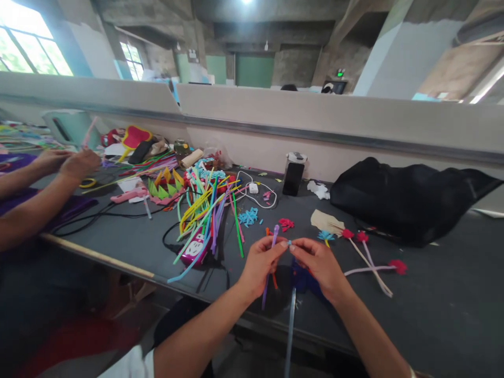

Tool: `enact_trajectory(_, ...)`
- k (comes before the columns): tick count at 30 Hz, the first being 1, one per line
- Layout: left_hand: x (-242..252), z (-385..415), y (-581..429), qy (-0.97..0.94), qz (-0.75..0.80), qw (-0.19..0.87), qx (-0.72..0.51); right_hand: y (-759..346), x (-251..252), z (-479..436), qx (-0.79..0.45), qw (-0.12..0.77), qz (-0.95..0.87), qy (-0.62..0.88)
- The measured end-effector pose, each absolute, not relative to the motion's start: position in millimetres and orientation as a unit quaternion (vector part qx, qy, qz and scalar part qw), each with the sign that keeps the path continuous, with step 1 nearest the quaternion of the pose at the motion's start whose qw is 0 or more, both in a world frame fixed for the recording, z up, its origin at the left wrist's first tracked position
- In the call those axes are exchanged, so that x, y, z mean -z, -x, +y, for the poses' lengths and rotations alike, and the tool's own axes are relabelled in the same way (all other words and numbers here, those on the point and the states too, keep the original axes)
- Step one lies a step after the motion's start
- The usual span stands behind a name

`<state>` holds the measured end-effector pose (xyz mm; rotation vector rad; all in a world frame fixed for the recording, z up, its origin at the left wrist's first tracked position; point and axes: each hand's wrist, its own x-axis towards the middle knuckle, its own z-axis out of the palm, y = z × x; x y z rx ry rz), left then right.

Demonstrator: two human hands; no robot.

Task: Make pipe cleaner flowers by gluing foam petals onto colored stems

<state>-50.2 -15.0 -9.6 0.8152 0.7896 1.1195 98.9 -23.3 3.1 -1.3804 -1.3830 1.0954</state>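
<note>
My left hand (260, 265) is closed around a purple pipe cleaner (265, 294), which stands nearly upright through the fingers. Its fingertips meet those of my right hand (319, 261) at a small light-blue piece (290, 242), pinched between them. An orange pipe cleaner (274, 282) shows just behind my left hand; whether it is held I cannot tell. Beneath my right hand is a dark blue object (302, 277), partly covered. Short blue pieces (249, 217) and red pieces (286, 224) lie in small piles beyond the hands.
Finished-looking red pipe-cleaner flowers (362, 237) and a blue one (326, 236) lie at right, before a black bag (397, 199). Left are a purple power strip (196, 248), loose pipe cleaners (200, 205) and a pink glue gun (126, 196). A phone (293, 179) stands behind. A co-worker's hands (81, 163) work far left.
</note>
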Motion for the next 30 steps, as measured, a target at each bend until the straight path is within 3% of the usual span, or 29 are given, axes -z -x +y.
enact_trajectory(7,13.2,-12.9,46.6,-0.387,0.405,0.638,-0.528,-106.9,-0.1,-20.3,-0.370,0.429,-0.596,0.569)
enact_trajectory(14,17.6,-3.6,53.8,-0.324,0.366,0.702,-0.519,-110.7,8.5,-19.1,-0.170,0.369,-0.704,0.582)
enact_trajectory(24,17.8,-9.2,52.7,-0.313,0.333,0.754,-0.473,-96.8,1.5,-29.5,-0.079,0.427,-0.744,0.508)
enact_trajectory(30,18.5,-10.4,52.5,-0.326,0.345,0.747,-0.464,-94.3,-2.7,-32.1,-0.122,0.456,-0.733,0.490)
